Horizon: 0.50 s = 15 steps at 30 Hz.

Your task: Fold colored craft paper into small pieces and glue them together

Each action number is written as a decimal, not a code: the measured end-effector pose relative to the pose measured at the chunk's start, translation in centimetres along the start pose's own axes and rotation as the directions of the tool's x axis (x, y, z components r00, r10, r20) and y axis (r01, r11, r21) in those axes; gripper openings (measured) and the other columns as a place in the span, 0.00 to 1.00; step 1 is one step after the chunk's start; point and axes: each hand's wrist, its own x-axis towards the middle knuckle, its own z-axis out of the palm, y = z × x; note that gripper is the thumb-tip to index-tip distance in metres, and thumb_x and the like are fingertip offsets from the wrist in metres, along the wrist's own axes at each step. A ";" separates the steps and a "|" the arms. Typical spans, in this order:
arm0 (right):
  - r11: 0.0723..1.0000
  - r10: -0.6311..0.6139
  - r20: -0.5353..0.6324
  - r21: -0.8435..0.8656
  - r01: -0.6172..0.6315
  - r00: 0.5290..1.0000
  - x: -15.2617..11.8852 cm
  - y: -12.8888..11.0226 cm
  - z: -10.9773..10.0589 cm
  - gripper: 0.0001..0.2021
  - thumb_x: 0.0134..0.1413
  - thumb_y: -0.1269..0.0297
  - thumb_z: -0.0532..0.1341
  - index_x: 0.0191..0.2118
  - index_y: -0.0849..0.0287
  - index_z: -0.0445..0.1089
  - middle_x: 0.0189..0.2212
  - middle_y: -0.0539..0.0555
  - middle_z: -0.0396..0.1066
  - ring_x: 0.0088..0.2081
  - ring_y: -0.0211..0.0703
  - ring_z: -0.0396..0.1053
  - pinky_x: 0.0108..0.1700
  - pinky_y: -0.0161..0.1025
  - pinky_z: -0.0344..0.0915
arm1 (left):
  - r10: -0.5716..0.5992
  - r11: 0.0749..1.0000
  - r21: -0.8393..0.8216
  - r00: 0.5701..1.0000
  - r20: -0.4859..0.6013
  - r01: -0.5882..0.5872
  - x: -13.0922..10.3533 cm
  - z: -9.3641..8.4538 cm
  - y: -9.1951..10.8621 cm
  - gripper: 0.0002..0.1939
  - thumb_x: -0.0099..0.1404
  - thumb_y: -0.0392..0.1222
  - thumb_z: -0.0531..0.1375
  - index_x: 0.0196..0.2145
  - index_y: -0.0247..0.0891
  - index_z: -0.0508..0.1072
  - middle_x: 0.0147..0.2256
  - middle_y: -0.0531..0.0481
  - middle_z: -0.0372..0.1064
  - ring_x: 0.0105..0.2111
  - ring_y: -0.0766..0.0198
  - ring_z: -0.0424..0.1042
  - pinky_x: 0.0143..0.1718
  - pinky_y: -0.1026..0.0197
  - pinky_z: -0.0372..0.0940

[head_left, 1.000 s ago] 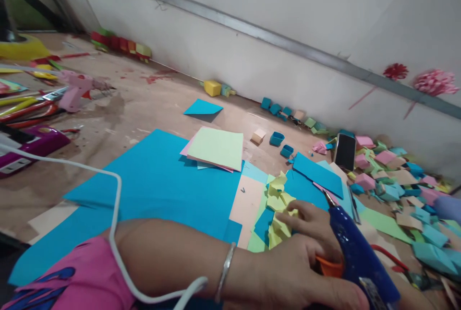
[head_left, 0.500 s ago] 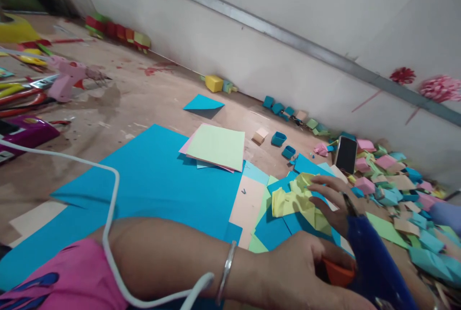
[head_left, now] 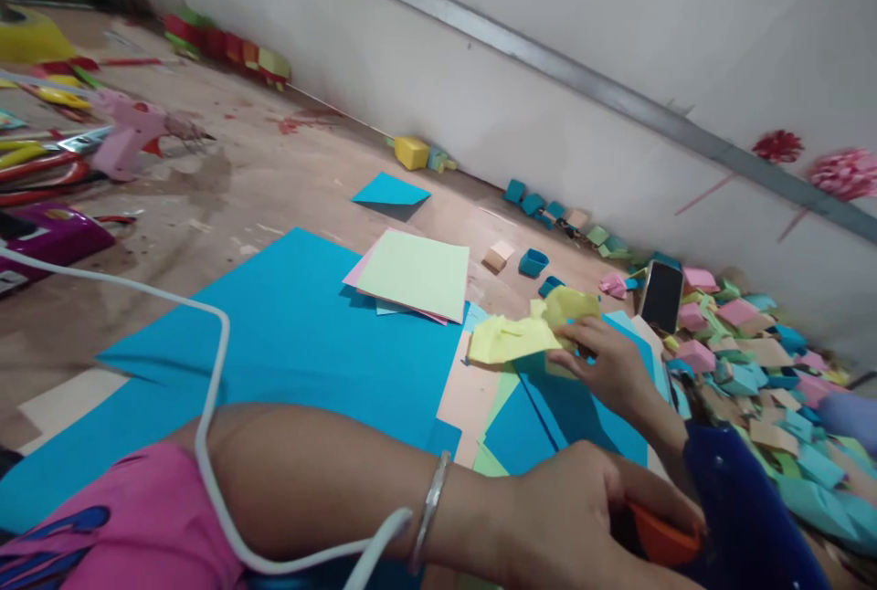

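Note:
My left hand (head_left: 582,512) reaches across from the left, its wrist in a silver bangle. Its fingers are wrapped around a blue glue gun (head_left: 746,499) with an orange trigger, nozzle pointing up. From the right comes my right hand (head_left: 609,366), pinching a crumpled yellow paper piece (head_left: 511,339) between its fingers. The yellow paper is lifted over blue paper sheets (head_left: 527,426). A large blue sheet (head_left: 274,325) lies to the left, with a stack of pale green and pink squares (head_left: 417,275) on it.
A white cable (head_left: 219,371) crosses my left forearm. A pink glue gun (head_left: 130,133) and scissors (head_left: 41,170) lie at the left. Many small folded paper pieces (head_left: 760,348) heap at the right beside a phone (head_left: 661,296). A wall (head_left: 521,88) stands behind.
My right hand has moved left and slightly up, carrying the crumpled yellow paper off the blue sheets. My left hand with the glue gun has shifted a little right.

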 end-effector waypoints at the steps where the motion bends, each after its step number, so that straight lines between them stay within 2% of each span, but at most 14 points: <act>1: 1.000 -0.029 0.004 0.002 0.029 1.000 1.1 -0.5 0.5 0.15 0.58 0.51 0.59 0.40 0.57 0.74 0.34 0.56 0.72 0.33 0.44 0.69 0.36 0.39 0.65 | 0.011 1.000 0.006 1.000 0.003 -0.011 -0.1 0.0 0.3 0.23 0.46 0.59 0.70 0.31 0.36 0.76 0.29 0.50 0.69 0.32 0.63 0.68 0.32 0.65 0.63; 5: 0.986 -0.167 0.044 0.033 0.165 0.985 4.7 -2.6 3.9 0.11 0.60 0.62 0.59 0.46 0.59 0.72 0.33 0.55 0.71 0.33 0.43 0.68 0.36 0.38 0.64 | 0.050 0.998 0.030 0.998 -0.031 -0.049 -0.4 -0.1 1.2 0.23 0.47 0.58 0.70 0.33 0.37 0.77 0.31 0.51 0.70 0.36 0.61 0.69 0.34 0.65 0.64; 8: 0.966 -0.258 0.049 0.024 0.257 0.965 5.9 -3.7 6.0 0.11 0.60 0.62 0.59 0.45 0.55 0.75 0.37 0.56 0.70 0.37 0.43 0.67 0.37 0.38 0.62 | 0.058 0.998 0.003 0.997 -0.051 -0.058 -0.2 -0.2 1.1 0.25 0.46 0.60 0.70 0.33 0.36 0.77 0.30 0.50 0.71 0.36 0.60 0.70 0.35 0.64 0.65; 12: 0.918 -0.391 0.054 -0.042 0.394 0.919 6.3 -4.0 6.6 0.11 0.64 0.62 0.56 0.43 0.50 0.76 0.42 0.55 0.72 0.42 0.45 0.64 0.41 0.41 0.58 | 0.055 0.998 -0.040 0.998 -0.028 -0.057 0.5 -0.4 0.8 0.26 0.42 0.61 0.71 0.32 0.37 0.77 0.30 0.50 0.71 0.35 0.59 0.71 0.36 0.62 0.66; 15: 0.894 -0.433 0.062 -0.099 0.437 0.899 6.6 -4.0 6.4 0.12 0.65 0.62 0.55 0.43 0.49 0.76 0.43 0.53 0.74 0.45 0.47 0.62 0.44 0.44 0.53 | 0.044 0.999 -0.027 0.999 -0.020 -0.044 0.6 -0.5 1.2 0.26 0.42 0.61 0.71 0.32 0.37 0.76 0.31 0.50 0.72 0.39 0.57 0.72 0.39 0.60 0.67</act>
